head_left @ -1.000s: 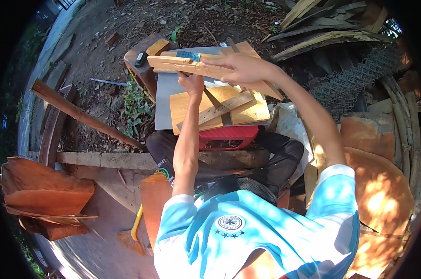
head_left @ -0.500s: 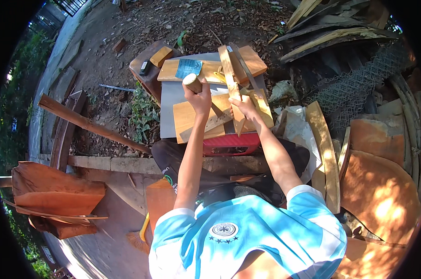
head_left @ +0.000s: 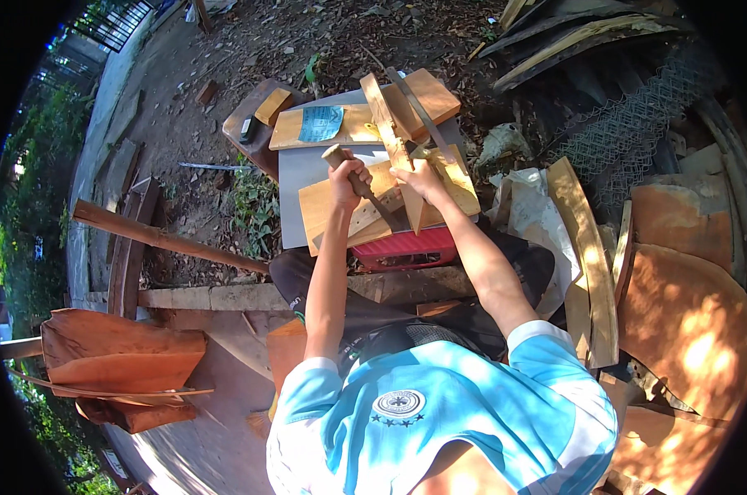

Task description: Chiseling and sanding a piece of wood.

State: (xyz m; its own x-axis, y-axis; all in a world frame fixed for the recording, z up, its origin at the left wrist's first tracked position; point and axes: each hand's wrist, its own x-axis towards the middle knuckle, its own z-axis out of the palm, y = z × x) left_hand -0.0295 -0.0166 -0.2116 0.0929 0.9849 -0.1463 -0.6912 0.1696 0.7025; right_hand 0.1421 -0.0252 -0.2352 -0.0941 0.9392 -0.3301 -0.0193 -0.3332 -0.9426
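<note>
My left hand (head_left: 346, 183) is closed around the wooden handle of what looks like a chisel (head_left: 381, 209), its dark blade slanting down to the right. The blade's tip is close to the lower end of a narrow wood strip (head_left: 381, 111). My right hand (head_left: 420, 179) grips that strip near its lower part, and the strip slopes up and to the left. Beneath both hands lie flat boards (head_left: 314, 200) on a grey tabletop (head_left: 292, 169). Just right of the strip rests a long, flat metal blade (head_left: 420, 109).
A board with a blue paper (head_left: 321, 124) crosses the far side of the table. Beyond its left corner are a small wood block (head_left: 273, 106) and a dark box-shaped thing (head_left: 247, 129). A red plastic stool (head_left: 406, 250) stands near my knees. Curved planks (head_left: 584, 247) lean at right.
The chisel has tilted in my left hand, so its blade now shows, pointing down and right toward the strip. My right hand still holds the strip. The whole view has shifted slightly.
</note>
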